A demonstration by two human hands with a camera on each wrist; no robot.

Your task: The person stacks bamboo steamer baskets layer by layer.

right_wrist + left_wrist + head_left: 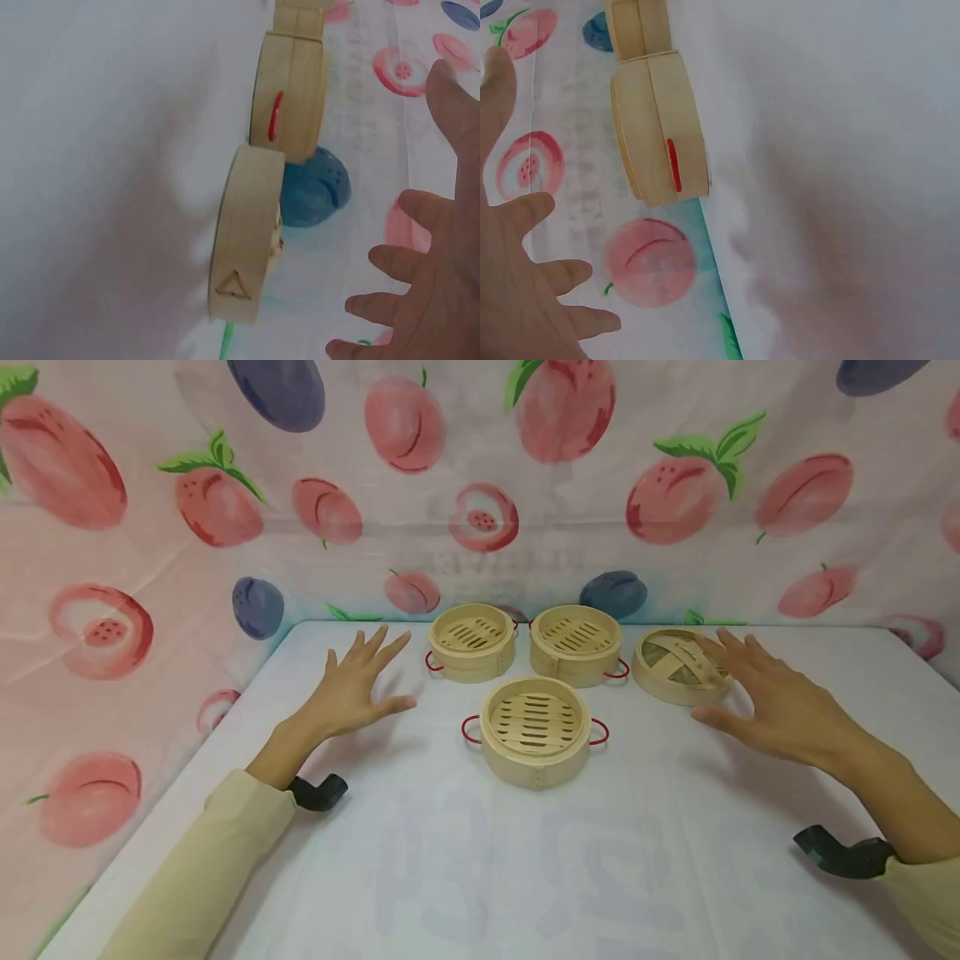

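Note:
Three round bamboo steamer baskets with slatted bottoms and red side handles stand on the white table. One basket [536, 774] is nearest, another basket [472, 667] is back left, and a third basket [573, 670] is back centre. At the right lies a woven bamboo lid [675, 687] with a strap across its top. My left hand [352, 685] hovers left of the baskets, fingers spread, touching nothing. My right hand [780, 710] is held with spread fingers in front of and beside the lid, its fingertips overlapping the lid's edge in the head view; the right wrist view shows them apart.
The white table [465, 877] reaches back to a hanging cloth [555, 527] printed with peaches and plums, which also covers the left side. A black wrist mount [318, 793] sits on the left wrist, and another black mount [843, 852] on the right.

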